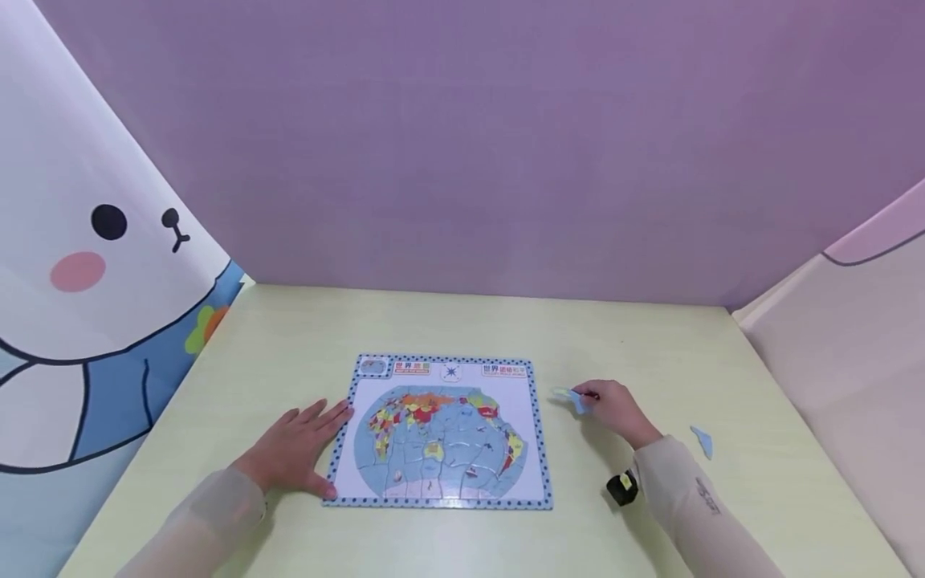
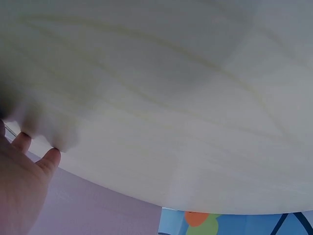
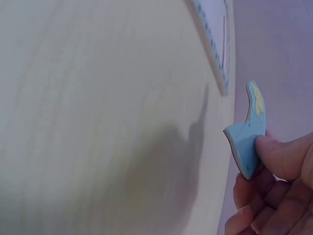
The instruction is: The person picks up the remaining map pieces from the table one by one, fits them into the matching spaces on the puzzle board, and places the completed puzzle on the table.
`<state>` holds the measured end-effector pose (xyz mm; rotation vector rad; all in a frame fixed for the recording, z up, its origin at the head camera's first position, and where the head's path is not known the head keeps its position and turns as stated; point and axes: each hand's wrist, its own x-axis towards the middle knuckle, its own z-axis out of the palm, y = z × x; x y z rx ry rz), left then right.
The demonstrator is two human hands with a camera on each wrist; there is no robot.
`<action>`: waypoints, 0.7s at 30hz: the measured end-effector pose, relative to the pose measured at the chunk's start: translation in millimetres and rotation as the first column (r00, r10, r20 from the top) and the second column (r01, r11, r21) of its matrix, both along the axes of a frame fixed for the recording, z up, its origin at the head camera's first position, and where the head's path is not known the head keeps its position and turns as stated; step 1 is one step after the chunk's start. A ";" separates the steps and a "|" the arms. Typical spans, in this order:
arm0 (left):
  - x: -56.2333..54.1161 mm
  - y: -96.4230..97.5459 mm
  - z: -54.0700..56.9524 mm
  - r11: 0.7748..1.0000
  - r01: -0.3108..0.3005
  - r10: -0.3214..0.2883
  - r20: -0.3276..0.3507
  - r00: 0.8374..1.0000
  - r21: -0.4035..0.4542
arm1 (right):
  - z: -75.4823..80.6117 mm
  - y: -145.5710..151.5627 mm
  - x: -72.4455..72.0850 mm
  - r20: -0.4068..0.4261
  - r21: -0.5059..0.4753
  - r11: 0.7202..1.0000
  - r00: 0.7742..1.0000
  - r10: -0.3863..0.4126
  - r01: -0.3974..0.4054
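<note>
A world map puzzle board (image 1: 448, 433) with a dotted blue border lies on the table, most of its map filled with pieces. My left hand (image 1: 299, 445) rests by its left edge, fingers spread, thumb and fingertips touching the border. To the right of the board, my right hand (image 1: 614, 409) pinches a light blue puzzle piece (image 3: 248, 134) with a yellow patch between thumb and fingers, raised off the table. Another blue puzzle piece (image 1: 702, 441) lies farther right. In the left wrist view, only part of the left hand (image 2: 24, 181) shows; the board is hardly visible there.
The pale table (image 1: 303, 329) runs back to a purple wall panel (image 1: 491, 160). A cartoon-printed panel (image 1: 87, 337) borders the left side, and a pale one (image 1: 853, 361) the right. A small black camera (image 1: 622, 487) sits at the right wrist.
</note>
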<state>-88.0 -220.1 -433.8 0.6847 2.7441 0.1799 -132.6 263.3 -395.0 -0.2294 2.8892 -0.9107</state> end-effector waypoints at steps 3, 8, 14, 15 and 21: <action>-0.3 0.3 1.4 1.000 0.001 -0.001 0.000 1.000 -0.002 | 1.2 -8.1 -2.8 0.023 -0.026 0.999 1.000 -0.017 0.018; 0.9 0.3 2.1 1.000 0.003 -0.003 0.005 1.000 0.006 | 0.3 -23.8 -7.0 0.095 -0.067 0.996 0.994 -0.046 0.052; 2.1 0.9 2.9 1.000 0.002 -0.002 0.007 1.000 0.016 | -0.5 -40.1 -11.6 0.155 -0.096 0.993 0.987 -0.051 0.066; 2.2 1.0 3.1 1.000 0.002 -0.002 0.006 1.000 0.016 | -0.4 -41.9 -12.4 0.151 -0.103 0.993 0.988 -0.045 0.061; 2.1 0.8 3.1 1.000 0.002 -0.002 -0.008 1.000 0.016 | 0.0 -52.2 -16.7 0.141 -0.135 0.990 0.990 -0.025 0.044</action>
